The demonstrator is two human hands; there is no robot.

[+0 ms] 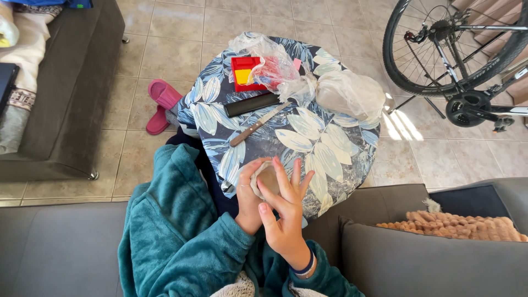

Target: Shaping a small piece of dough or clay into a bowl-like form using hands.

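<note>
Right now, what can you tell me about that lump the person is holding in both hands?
The lump is a pale grey-beige piece that looks like clay or dough, smooth and rounded, roughly palm-sized. It is held upright between the two hands just above the near edge of the round table with its leaf-patterned cloth. The left hand cups it from behind and below, while the right hand presses flat against its front with fingers spread. Much of it is hidden by the fingers.
</note>
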